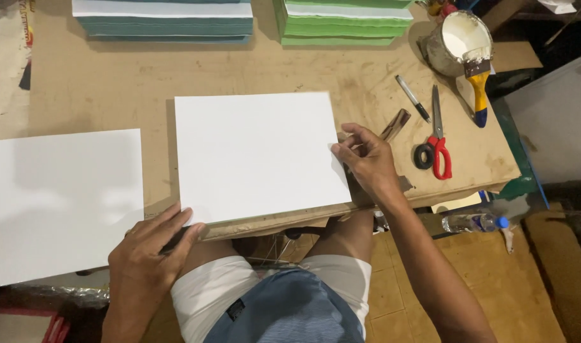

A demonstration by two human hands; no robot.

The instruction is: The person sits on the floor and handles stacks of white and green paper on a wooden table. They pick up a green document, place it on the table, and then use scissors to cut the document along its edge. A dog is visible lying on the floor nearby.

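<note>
Two hands steadying a white sheet stack.
The left hand (152, 251) is pressing the white paper stack (259, 155) at its near corner, fingers spread; the right hand (365, 160) is pinching its right edge.

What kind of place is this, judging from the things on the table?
Probably a small paper or bookbinding workshop: stacks of green paper at the table's far edge, a glue pot with a brush, and red-handled scissors beside a white sheet stack.

centre: sheet (259, 155) on the board (113, 82)
left hand (147, 251): at the sheet's near left corner
right hand (367, 159): on its right edge
left: second sheet (55, 197)
behind: two paper stacks (163, 19)
right: pen (412, 98), scissors (435, 143), then can (459, 41) with brush (478, 86) behind
</note>
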